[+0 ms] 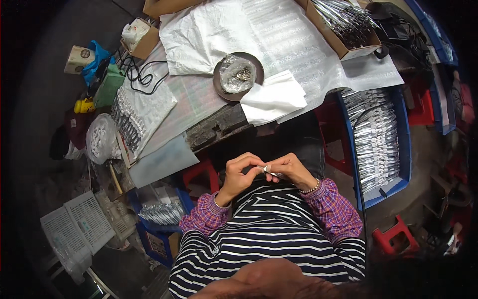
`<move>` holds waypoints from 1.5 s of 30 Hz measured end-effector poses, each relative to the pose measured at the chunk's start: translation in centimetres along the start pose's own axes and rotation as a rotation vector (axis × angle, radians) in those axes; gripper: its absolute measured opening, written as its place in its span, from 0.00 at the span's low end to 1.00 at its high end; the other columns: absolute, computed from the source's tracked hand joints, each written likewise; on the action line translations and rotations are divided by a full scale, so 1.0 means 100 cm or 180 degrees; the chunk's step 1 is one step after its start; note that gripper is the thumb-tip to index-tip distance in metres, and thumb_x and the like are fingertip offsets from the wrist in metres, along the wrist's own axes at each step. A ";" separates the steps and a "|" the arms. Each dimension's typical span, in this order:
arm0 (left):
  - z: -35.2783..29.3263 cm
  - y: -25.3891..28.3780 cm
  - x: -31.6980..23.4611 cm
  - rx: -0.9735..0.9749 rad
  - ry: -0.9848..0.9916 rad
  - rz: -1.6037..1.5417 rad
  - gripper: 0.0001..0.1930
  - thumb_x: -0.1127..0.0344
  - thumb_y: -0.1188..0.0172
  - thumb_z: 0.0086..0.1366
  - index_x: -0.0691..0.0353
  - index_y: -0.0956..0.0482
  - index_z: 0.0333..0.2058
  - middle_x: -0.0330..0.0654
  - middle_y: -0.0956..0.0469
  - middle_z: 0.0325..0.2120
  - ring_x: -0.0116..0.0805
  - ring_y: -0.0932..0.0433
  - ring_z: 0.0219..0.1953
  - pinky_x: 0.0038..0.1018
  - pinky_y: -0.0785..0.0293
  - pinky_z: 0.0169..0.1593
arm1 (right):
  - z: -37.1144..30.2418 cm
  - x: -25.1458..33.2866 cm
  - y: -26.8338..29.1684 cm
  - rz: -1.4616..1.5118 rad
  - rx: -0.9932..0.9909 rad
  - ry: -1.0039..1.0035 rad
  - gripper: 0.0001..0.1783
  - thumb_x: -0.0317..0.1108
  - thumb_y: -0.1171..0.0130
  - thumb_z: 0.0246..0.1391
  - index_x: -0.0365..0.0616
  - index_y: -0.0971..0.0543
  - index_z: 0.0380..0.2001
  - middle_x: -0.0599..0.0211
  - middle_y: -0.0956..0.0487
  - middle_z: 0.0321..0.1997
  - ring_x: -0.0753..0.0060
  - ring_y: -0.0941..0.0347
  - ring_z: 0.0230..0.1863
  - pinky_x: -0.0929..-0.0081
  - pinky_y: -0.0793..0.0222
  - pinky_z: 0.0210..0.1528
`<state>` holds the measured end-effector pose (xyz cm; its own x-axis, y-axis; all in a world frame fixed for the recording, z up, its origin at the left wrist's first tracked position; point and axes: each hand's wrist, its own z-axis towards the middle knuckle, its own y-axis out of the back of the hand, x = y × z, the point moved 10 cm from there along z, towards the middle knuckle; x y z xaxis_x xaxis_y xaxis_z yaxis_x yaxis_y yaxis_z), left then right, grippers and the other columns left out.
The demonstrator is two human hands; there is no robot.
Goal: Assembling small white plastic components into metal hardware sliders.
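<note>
Pinching a slim white piece (268, 169) between thumbs and fingers, the left hand (241, 172) and right hand (293, 171) nearly meet, the piece bridging their fingertips above striped fabric. Beyond them, on the rough-edged table (216, 127), a round dark plate (217, 81) carries crinkled clear plastic (229, 74) beside creased white sheeting (275, 99).
</note>
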<state>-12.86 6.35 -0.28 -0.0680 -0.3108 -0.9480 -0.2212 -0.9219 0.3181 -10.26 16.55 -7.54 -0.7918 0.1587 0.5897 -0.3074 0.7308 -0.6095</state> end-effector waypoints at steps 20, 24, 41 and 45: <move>0.007 -0.004 0.008 0.0620 0.0111 -0.0480 0.06 0.79 0.38 0.49 0.68 0.20 0.29 0.43 0.23 0.25 0.28 0.24 0.27 0.18 0.31 0.30 | 0.000 -0.003 -0.007 -0.0166 0.0307 0.0126 0.14 0.32 0.46 0.57 0.33 0.22 0.41 0.64 0.21 0.25 0.84 0.30 0.23 0.88 0.34 0.26; 0.008 -0.004 0.006 0.0637 0.0067 -0.0523 0.07 0.79 0.38 0.49 0.68 0.20 0.29 0.43 0.23 0.26 0.28 0.24 0.27 0.18 0.31 0.30 | 0.000 -0.004 -0.008 -0.0045 0.0395 0.0120 0.13 0.31 0.48 0.58 0.32 0.22 0.41 0.63 0.21 0.26 0.84 0.31 0.23 0.88 0.35 0.26; 0.148 -0.032 -0.082 0.0280 -0.1148 0.1730 0.19 0.77 0.45 0.53 0.61 0.26 0.46 0.45 0.22 0.37 0.43 0.26 0.34 0.31 0.31 0.39 | -0.003 0.000 0.003 -0.0363 -0.0115 0.0477 0.13 0.36 0.42 0.54 0.36 0.19 0.36 0.69 0.21 0.22 0.86 0.32 0.20 0.88 0.35 0.22; 0.152 -0.055 -0.066 0.1187 -0.0318 0.0020 0.16 0.78 0.49 0.57 0.62 0.26 0.46 0.39 0.19 0.31 0.17 0.29 0.23 0.16 0.35 0.26 | -0.005 -0.007 0.011 -0.0468 -0.0093 0.0504 0.13 0.36 0.42 0.54 0.38 0.19 0.37 0.70 0.21 0.22 0.86 0.31 0.20 0.88 0.34 0.22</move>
<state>-25.97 16.93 4.11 -0.1611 -0.2752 -0.9478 -0.5579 -0.7668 0.3175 -9.80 17.61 -8.37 -0.6461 0.1498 0.7484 -0.3961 0.7723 -0.4966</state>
